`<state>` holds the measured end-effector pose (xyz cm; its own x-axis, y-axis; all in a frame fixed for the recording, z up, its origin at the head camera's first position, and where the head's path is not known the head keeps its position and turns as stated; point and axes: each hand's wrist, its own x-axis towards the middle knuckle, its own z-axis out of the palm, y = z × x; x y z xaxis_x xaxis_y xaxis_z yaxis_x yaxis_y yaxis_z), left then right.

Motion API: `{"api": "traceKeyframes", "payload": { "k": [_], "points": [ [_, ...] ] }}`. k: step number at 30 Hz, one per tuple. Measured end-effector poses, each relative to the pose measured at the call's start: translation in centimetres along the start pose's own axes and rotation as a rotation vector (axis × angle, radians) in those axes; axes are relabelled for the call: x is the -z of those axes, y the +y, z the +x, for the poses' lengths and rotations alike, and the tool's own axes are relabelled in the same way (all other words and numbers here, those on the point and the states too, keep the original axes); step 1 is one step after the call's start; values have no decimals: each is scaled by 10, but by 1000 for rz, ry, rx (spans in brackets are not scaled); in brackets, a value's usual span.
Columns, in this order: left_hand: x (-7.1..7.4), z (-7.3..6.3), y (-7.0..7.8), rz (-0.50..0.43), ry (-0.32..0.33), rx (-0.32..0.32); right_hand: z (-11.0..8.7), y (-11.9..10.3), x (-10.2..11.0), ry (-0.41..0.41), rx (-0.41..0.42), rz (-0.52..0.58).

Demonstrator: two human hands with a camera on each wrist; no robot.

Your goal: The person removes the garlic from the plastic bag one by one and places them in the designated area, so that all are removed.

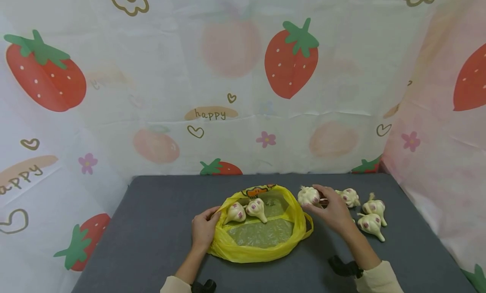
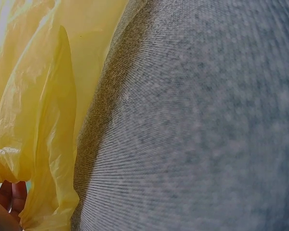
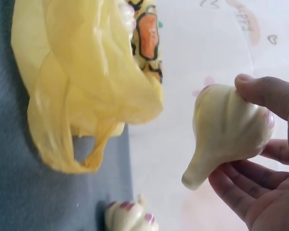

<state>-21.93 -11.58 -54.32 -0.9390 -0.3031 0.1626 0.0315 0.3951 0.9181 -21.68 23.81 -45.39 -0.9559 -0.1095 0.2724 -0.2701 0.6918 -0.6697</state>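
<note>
A yellow plastic bag [image 1: 254,254] lies with its mouth wide, and two garlic bulbs [image 1: 256,209] rest inside near its left wall. My left hand [image 1: 203,229] grips the bag's left rim; in the left wrist view yellow plastic [image 2: 43,125] hides most of its fingers. Between thumb and fingers, my right hand [image 1: 334,211] holds a garlic bulb [image 3: 226,122] just beyond the bag's right rim, clear of the table. The right wrist view shows that bulb with its stem pointing down and left.
Several more garlic bulbs, among them one at the front [image 1: 371,226], lie on the dark table [image 1: 159,225] to the right, behind and beside my right hand. A handle loop [image 1: 309,225] sticks out from the bag's right side. A printed cloth [image 1: 228,145] hangs behind the table.
</note>
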Motion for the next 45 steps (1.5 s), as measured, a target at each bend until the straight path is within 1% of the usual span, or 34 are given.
{"api": "traceKeyframes", "payload": {
  "k": [5, 9, 16, 24, 30, 34, 38, 45],
  "points": [
    [0, -1, 1, -5, -2, 3, -8, 9, 6, 5, 15, -42],
    [0, -2, 1, -12, -1, 2, -16, 18, 10, -7, 3, -62],
    [0, 0, 1, -14, 7, 2, -28, 36, 14, -25, -69, -74],
    [0, -1, 1, -32, 5, 4, -42, 48, 17, -43, -118, -85],
    [0, -2, 1, -33, 5, -1, -49, 55, 15, -83, -176, -165],
    [0, -2, 3, -29, 10, -9, -50, 62, 11, -83, -172, -213],
    [0, -2, 3, -24, 14, -12, -52, 65, 8, -82, -154, -234],
    [0, -2, 3, -28, 14, -10, -53, 66, 6, -92, -146, -224]
  ]
}}
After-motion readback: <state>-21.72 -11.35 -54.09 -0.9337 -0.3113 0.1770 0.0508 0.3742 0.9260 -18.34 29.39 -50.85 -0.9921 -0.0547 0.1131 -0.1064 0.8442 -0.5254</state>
